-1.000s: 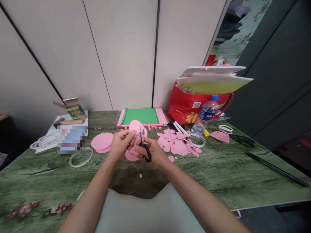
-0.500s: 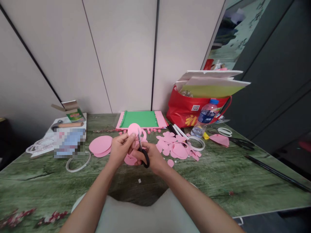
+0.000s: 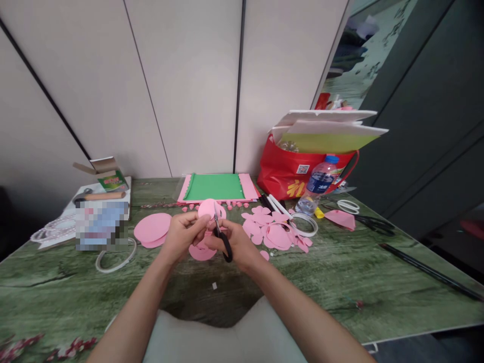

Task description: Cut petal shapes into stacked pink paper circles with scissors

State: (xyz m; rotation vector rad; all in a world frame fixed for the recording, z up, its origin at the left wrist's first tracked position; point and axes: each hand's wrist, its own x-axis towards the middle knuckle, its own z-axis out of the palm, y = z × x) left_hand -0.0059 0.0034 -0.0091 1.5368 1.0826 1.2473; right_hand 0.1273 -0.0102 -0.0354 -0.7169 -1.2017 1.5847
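My left hand (image 3: 186, 234) pinches a round piece of pink paper (image 3: 207, 207) between thumb and fingers, held up above the table. My right hand (image 3: 235, 242) is closed around the black handles of a pair of scissors (image 3: 227, 247). The scissor blades point up and away, against the right side of the pink paper. Below my hands lies another pink paper disc (image 3: 202, 252), partly covered by them. Right of my hands spreads a heap of pink paper cutouts (image 3: 278, 236), some petal-shaped. To the left rest large pink paper circles (image 3: 152, 229), overlapping.
Green and pink sheets (image 3: 215, 186) lie at the back, with small pink pieces in front. A red bag (image 3: 278, 171) and a water bottle (image 3: 318, 184) stand back right. Tape rolls (image 3: 304, 225) (image 3: 116, 255) flank the work. A small box (image 3: 111, 179) sits back left.
The pink paper disc in my left hand has turned and dropped slightly, and the scissors stay at its right side. The whole view has shifted a little.
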